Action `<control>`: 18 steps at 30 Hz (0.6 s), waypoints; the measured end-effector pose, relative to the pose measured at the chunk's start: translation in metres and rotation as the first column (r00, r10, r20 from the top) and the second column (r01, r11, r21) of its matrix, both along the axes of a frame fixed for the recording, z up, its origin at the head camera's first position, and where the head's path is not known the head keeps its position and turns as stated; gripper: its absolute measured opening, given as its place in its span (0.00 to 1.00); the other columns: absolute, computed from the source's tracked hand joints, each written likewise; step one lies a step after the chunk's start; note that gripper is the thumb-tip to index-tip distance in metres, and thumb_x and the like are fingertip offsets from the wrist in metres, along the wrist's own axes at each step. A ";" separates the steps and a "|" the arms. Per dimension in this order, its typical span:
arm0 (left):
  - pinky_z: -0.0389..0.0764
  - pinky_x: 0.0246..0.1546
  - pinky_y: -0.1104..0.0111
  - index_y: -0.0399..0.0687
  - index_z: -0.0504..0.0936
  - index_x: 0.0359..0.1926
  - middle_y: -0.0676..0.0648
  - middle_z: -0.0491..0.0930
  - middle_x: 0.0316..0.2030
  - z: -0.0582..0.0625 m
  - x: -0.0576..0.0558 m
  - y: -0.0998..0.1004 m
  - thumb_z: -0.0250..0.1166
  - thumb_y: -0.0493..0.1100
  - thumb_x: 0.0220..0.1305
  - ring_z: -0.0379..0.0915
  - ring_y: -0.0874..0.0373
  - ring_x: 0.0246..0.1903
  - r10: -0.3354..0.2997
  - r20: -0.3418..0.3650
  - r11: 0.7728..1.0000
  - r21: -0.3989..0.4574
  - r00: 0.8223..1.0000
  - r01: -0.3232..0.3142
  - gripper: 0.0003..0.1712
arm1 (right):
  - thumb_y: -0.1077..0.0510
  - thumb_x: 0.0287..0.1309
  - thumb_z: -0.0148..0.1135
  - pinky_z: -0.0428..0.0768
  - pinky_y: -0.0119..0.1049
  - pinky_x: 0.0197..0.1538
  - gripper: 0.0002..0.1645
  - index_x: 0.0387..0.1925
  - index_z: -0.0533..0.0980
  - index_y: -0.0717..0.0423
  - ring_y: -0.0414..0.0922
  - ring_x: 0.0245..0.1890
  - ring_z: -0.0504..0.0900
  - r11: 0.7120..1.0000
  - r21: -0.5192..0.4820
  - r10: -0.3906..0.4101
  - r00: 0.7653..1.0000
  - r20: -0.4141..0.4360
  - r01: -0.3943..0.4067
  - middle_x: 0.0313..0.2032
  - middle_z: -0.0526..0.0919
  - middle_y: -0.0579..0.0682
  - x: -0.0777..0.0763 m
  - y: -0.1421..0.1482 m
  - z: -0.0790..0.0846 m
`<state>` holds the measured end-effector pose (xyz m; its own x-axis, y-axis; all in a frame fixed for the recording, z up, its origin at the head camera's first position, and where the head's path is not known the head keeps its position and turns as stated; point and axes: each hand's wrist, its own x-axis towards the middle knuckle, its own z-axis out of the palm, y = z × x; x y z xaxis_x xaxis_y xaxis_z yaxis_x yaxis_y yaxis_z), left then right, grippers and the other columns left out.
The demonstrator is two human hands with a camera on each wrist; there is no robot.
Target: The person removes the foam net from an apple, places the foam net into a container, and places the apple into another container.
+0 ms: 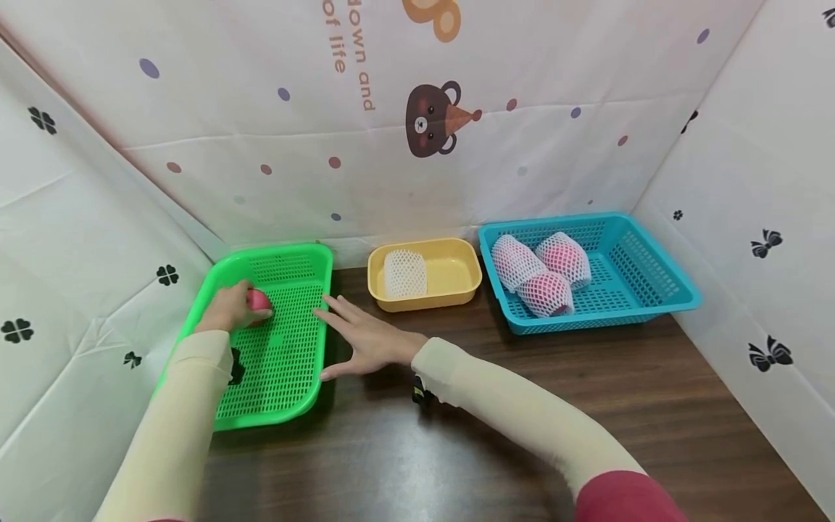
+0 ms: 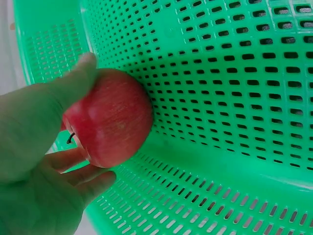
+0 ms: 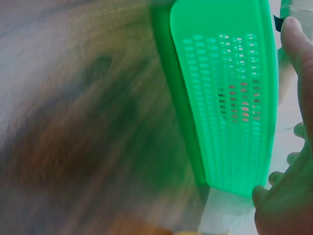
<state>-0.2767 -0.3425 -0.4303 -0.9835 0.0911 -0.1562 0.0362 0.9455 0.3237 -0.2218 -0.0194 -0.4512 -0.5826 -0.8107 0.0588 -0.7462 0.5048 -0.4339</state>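
Note:
Inside the green basket (image 1: 277,417), my left hand (image 1: 228,306) grips a red apple (image 2: 115,117). In the left wrist view the thumb lies over the apple's top and the fingers curl beneath it, with the short stem facing the palm. The apple sits close to the basket's perforated floor. My right hand (image 1: 372,339) hovers at the basket's right rim with fingers spread and straight, holding nothing. The right wrist view shows its thumb and fingertips by the outer side wall of the basket (image 3: 225,14).
A yellow tray (image 1: 457,275) with a white foam net (image 1: 406,274) stands at the back middle. At the back right, a blue basket (image 1: 626,272) holds three net-wrapped fruits (image 1: 548,293). Patterned white cloth walls (image 1: 365,188) enclose the wooden table (image 1: 509,449).

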 end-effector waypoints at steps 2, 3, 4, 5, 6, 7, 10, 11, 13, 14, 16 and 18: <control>0.80 0.39 0.47 0.24 0.59 0.69 0.24 0.73 0.47 0.001 0.001 0.000 0.67 0.54 0.69 0.74 0.31 0.45 0.005 0.010 1.000 0.022 1.000 -0.005 0.45 | 0.21 0.58 0.58 0.51 0.56 0.77 0.66 0.83 0.35 0.37 0.51 0.80 0.28 1.000 0.005 -0.011 0.999 -0.045 0.011 0.80 0.22 0.41 -0.002 0.007 0.006; 0.80 0.41 0.45 0.24 0.58 0.71 0.23 0.73 0.48 0.002 0.001 0.000 0.65 0.56 0.71 0.74 0.29 0.46 0.007 0.007 0.999 0.031 1.000 -0.007 0.46 | 0.21 0.58 0.59 0.50 0.57 0.77 0.66 0.83 0.36 0.37 0.52 0.80 0.29 1.000 0.008 -0.016 0.998 -0.068 0.016 0.80 0.22 0.42 -0.004 0.012 0.010; 0.80 0.44 0.42 0.25 0.56 0.72 0.21 0.72 0.51 0.003 0.001 0.000 0.63 0.57 0.72 0.72 0.27 0.49 0.008 0.001 0.999 0.038 1.000 -0.008 0.47 | 0.21 0.58 0.58 0.49 0.56 0.77 0.65 0.83 0.36 0.37 0.54 0.80 0.30 1.000 0.011 -0.019 0.995 -0.098 0.021 0.80 0.22 0.43 -0.006 0.017 0.014; 0.78 0.48 0.39 0.25 0.54 0.74 0.19 0.70 0.54 0.004 0.000 0.000 0.61 0.58 0.74 0.70 0.24 0.52 0.010 -0.008 0.999 0.045 1.000 -0.009 0.48 | 0.21 0.58 0.59 0.48 0.56 0.77 0.66 0.83 0.36 0.37 0.54 0.80 0.30 1.000 0.012 -0.025 0.992 -0.126 0.027 0.80 0.22 0.44 -0.009 0.023 0.019; 0.75 0.53 0.36 0.26 0.52 0.75 0.17 0.68 0.57 0.006 0.000 0.001 0.59 0.58 0.75 0.67 0.21 0.55 0.009 -0.020 0.999 0.052 1.000 -0.008 0.48 | 0.21 0.58 0.59 0.48 0.55 0.77 0.66 0.83 0.36 0.37 0.54 0.81 0.31 0.999 0.012 -0.033 0.988 -0.154 0.035 0.81 0.23 0.45 -0.011 0.029 0.024; 0.71 0.57 0.34 0.26 0.49 0.76 0.16 0.66 0.59 0.008 -0.001 0.002 0.58 0.59 0.75 0.64 0.20 0.58 0.008 -0.034 0.998 0.055 0.999 -0.007 0.49 | 0.22 0.58 0.60 0.48 0.55 0.77 0.66 0.83 0.36 0.38 0.54 0.81 0.32 0.999 0.008 -0.041 0.983 -0.179 0.043 0.81 0.24 0.46 -0.014 0.035 0.029; 0.63 0.63 0.31 0.27 0.45 0.78 0.17 0.66 0.61 0.011 -0.003 0.006 0.53 0.62 0.77 0.60 0.19 0.63 0.013 -0.065 0.998 0.066 0.998 -0.009 0.51 | 0.23 0.57 0.63 0.49 0.54 0.78 0.67 0.83 0.38 0.40 0.53 0.81 0.36 0.998 -0.013 -0.064 0.969 -0.240 0.063 0.81 0.27 0.49 -0.024 0.052 0.044; 0.63 0.63 0.32 0.28 0.44 0.78 0.17 0.68 0.59 0.012 -0.003 0.009 0.52 0.63 0.77 0.62 0.20 0.62 0.017 -0.071 0.997 0.079 0.997 -0.011 0.51 | 0.24 0.57 0.63 0.51 0.55 0.77 0.67 0.83 0.39 0.41 0.53 0.81 0.37 0.997 -0.019 -0.074 0.963 -0.259 0.071 0.82 0.28 0.50 -0.027 0.057 0.048; 0.64 0.63 0.32 0.30 0.44 0.79 0.19 0.70 0.58 0.014 -0.003 0.015 0.51 0.64 0.77 0.66 0.22 0.60 0.021 -0.089 0.994 0.109 0.996 -0.011 0.51 | 0.23 0.57 0.64 0.54 0.58 0.76 0.67 0.83 0.40 0.42 0.55 0.81 0.39 0.996 -0.029 -0.094 0.954 -0.286 0.089 0.82 0.30 0.50 -0.032 0.066 0.055; 0.63 0.63 0.31 0.31 0.44 0.79 0.19 0.69 0.61 0.014 -0.003 0.018 0.51 0.65 0.77 0.65 0.22 0.61 0.024 -0.099 0.992 0.128 0.995 -0.012 0.51 | 0.23 0.56 0.64 0.55 0.59 0.76 0.67 0.83 0.41 0.42 0.56 0.81 0.40 0.995 -0.033 -0.102 0.950 -0.297 0.096 0.82 0.30 0.50 -0.035 0.070 0.058; 0.62 0.64 0.31 0.32 0.45 0.80 0.21 0.63 0.67 0.016 -0.003 0.026 0.52 0.63 0.77 0.62 0.23 0.64 0.024 -0.124 0.985 0.171 0.992 -0.002 0.50 | 0.23 0.56 0.63 0.56 0.59 0.76 0.67 0.83 0.41 0.42 0.58 0.81 0.40 0.992 -0.039 -0.125 0.943 -0.308 0.119 0.82 0.31 0.49 -0.040 0.078 0.064; 0.59 0.65 0.30 0.35 0.44 0.80 0.23 0.56 0.73 0.019 -0.003 0.035 0.53 0.63 0.77 0.55 0.23 0.69 0.014 -0.155 0.978 0.207 0.988 0.019 0.50 | 0.23 0.56 0.64 0.56 0.58 0.76 0.67 0.83 0.40 0.40 0.58 0.81 0.40 0.989 -0.046 -0.149 0.938 -0.312 0.141 0.82 0.30 0.48 -0.043 0.085 0.069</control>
<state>-0.2795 -0.3075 -0.4113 -0.9939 0.1082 0.0203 0.1037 0.8580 0.5030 -0.2649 0.0657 -0.3819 -0.6427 -0.7151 0.2749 -0.7658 0.6104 -0.2024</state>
